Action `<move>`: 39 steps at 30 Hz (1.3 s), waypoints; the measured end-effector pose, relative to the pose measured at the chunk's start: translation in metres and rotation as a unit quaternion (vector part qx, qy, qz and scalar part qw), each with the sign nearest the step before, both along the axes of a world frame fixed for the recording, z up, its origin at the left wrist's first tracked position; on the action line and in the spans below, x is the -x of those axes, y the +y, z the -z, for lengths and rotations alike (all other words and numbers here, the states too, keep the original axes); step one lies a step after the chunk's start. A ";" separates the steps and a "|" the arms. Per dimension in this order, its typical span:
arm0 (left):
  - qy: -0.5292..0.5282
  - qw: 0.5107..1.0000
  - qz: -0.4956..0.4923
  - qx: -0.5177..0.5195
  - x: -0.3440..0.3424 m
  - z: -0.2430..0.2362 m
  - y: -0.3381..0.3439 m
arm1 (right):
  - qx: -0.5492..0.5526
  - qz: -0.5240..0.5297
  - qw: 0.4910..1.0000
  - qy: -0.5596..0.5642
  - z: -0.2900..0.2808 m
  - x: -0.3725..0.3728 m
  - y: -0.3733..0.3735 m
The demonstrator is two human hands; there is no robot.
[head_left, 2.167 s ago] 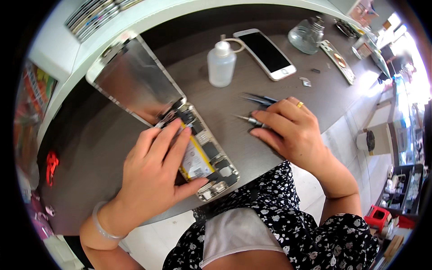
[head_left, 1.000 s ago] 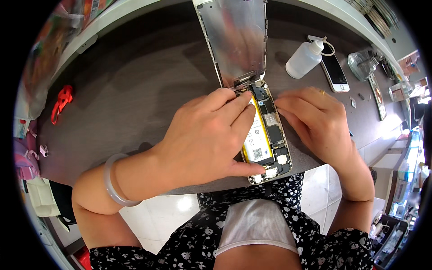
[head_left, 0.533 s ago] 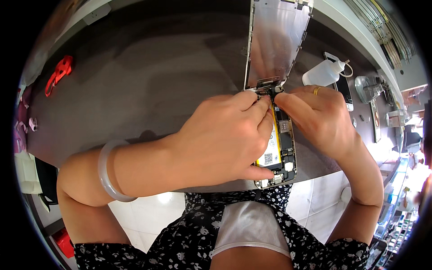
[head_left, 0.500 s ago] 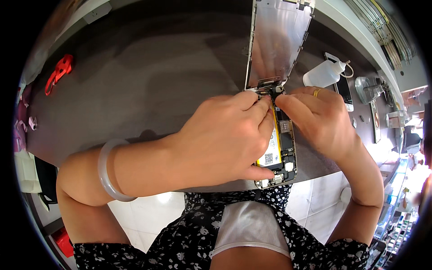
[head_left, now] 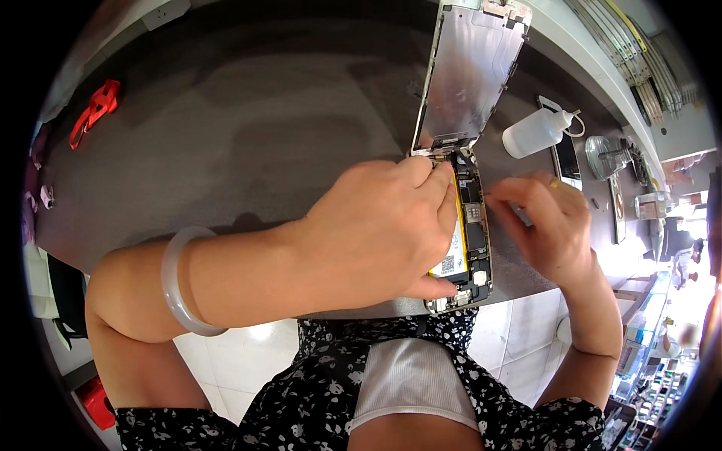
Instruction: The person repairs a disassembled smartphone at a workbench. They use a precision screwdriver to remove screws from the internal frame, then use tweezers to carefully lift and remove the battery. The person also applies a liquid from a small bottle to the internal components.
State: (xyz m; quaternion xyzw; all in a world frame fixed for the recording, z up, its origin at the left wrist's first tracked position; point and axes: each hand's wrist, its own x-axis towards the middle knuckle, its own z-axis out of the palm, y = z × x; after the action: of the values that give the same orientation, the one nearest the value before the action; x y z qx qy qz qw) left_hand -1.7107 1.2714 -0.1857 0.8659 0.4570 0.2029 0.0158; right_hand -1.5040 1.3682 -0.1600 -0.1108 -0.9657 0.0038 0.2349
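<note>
Got an opened phone (head_left: 475, 234) here, lying at about 3 o'clock from the middle of the view, bottom end right by the near edge of a dark desk (head_left: 263, 83). Running roughly 12 to 6, guts facing up: white battery (head_left: 456, 252) with a yellow edge, then dark and silvery parts down the 3 o'clock side. Also got the screen panel (head_left: 470, 79) up at 1 o'clock, swung open, shiny inner side showing, meeting the top end of the body.

Note the left hand (head_left: 391, 233), reaching in from 8 o'clock and stretched across the phone: fingers laid close together with tips at the top end, thumb spread well away at the bottom end. Hiding a fair bit of the battery, too. Pale bangle (head_left: 174, 282) on that forearm.

Then the right hand (head_left: 553, 233) at 3 o'clock, just beside the phone's long edge, fingers curled and tips bunched toward the phone. Can't tell about anything pinched in there, too small to see. Gold ring (head_left: 555, 183) on it.

Nearby: squeeze bottle (head_left: 532, 135) at 2 o'clock, partly covering a second phone (head_left: 569, 159); glass jar (head_left: 602, 154) a little farther out; red strap-like thing (head_left: 95, 111) at 10 o'clock.
</note>
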 end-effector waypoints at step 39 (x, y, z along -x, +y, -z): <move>0.022 1.000 0.003 -0.001 0.000 -0.002 0.002 | -0.045 -0.027 0.997 0.065 0.008 0.017 0.025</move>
State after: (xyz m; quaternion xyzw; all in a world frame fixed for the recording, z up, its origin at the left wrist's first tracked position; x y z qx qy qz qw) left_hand -1.7111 1.2732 -0.1836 0.8715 0.4545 0.1841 0.0053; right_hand -1.5212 1.3932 -0.1680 -0.0738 -0.9502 -0.0262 0.3018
